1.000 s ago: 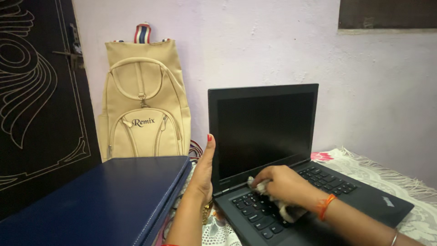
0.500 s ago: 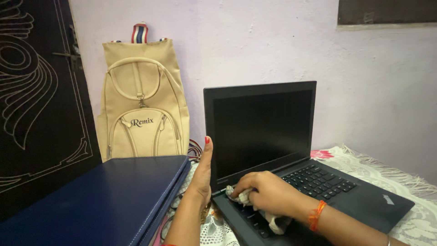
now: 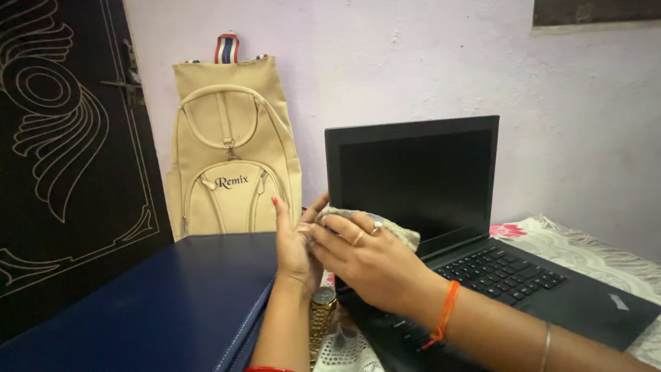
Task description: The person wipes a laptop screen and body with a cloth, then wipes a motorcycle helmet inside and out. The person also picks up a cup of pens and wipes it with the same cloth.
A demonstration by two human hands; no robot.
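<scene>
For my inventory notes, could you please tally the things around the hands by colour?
Black: 1, the open laptop
Beige: 1, the backpack
Dark blue: 1, the case
Grey: 1, the cloth under the right hand, beside the left hand
Total: 4

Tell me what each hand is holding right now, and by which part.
The right hand grips a bunched grey cloth from above, fingers over its top. The left hand rests upright against the laptop screen's left edge.
</scene>
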